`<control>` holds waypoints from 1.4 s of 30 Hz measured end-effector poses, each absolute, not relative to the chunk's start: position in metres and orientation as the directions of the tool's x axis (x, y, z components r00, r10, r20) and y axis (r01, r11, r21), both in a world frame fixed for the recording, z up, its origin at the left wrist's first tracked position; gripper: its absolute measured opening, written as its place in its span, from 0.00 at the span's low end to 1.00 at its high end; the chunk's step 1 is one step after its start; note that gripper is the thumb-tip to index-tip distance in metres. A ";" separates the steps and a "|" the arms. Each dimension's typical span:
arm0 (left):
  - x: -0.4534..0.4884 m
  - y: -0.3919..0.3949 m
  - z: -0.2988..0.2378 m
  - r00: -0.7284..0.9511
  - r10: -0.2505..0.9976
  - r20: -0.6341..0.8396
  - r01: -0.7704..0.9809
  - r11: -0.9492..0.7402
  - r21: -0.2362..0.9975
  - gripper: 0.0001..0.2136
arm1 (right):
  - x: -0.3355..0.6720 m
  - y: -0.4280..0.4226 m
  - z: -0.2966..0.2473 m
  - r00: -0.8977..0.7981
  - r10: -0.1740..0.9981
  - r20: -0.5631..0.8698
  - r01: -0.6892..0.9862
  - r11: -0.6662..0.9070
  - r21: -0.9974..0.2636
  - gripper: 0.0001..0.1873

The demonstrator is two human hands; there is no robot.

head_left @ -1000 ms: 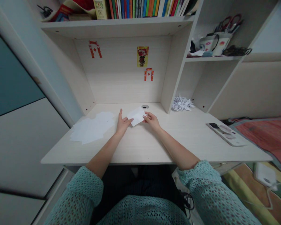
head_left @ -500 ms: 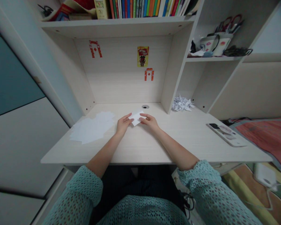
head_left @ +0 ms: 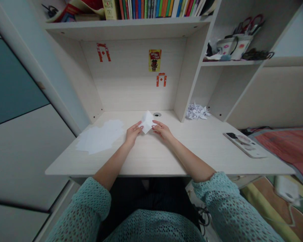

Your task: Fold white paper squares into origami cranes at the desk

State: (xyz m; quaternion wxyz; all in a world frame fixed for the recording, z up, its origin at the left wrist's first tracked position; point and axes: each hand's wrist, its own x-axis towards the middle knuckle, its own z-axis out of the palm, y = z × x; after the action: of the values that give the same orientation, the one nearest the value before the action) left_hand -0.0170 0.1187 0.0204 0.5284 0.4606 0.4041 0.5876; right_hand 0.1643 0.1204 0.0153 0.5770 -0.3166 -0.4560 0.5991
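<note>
A small folded piece of white paper (head_left: 146, 121) stands tilted up above the pale wood desk (head_left: 151, 158), pinched between both hands. My left hand (head_left: 133, 132) grips its left corner with the fingertips. My right hand (head_left: 162, 130) holds its right edge, fingers curled inward. To the left of my left hand, a loose spread of thin white paper sheets (head_left: 100, 136) lies flat on the desk, apart from both hands.
A heap of folded white paper pieces (head_left: 197, 112) sits at the desk's back right. Further right lies a phone in a pale case (head_left: 244, 145). Shelves with books (head_left: 151, 6) and mugs holding scissors (head_left: 232, 47) stand above. The desk's front edge runs below my forearms.
The white paper has risen from lying nearly flat to standing tilted up between my fingertips. Both hands have drawn in around it, and my left fingers have lowered toward it.
</note>
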 end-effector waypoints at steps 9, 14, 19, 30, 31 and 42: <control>-0.012 0.119 0.015 0.044 0.977 0.208 -0.087 -0.204 0.975 0.27 | 0.153 0.115 0.017 -0.178 0.958 0.227 -0.270 0.174 -0.947 0.24; -0.013 0.112 0.014 -0.021 0.932 0.362 0.255 -0.346 0.903 0.21 | 0.155 0.120 0.012 -0.049 0.954 0.295 -0.151 0.284 -0.947 0.20; -0.015 0.101 0.022 -0.058 0.821 0.569 0.643 -0.405 0.650 0.17 | 0.158 0.124 0.008 0.029 0.894 0.448 0.017 0.447 -0.894 0.18; -0.016 0.099 0.032 0.057 0.675 0.736 0.713 -0.543 0.443 0.10 | 0.163 0.122 0.008 -0.001 0.827 0.563 0.183 0.554 -0.813 0.13; -0.016 0.098 0.033 0.082 0.672 0.736 0.715 -0.554 0.426 0.10 | 0.164 0.123 0.008 -0.007 0.821 0.571 0.190 0.562 -0.805 0.13; -0.017 0.096 0.032 0.156 0.775 0.612 0.601 -0.566 0.564 0.30 | 0.169 0.119 0.014 -0.096 0.797 0.596 0.208 0.601 -0.771 0.11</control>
State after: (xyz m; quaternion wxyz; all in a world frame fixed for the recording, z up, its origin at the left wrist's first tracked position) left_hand -0.0174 0.0964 0.0322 0.0941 0.7546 0.4562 0.4623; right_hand 0.1690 0.1192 0.0136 0.5660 -0.3627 -0.6930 0.2603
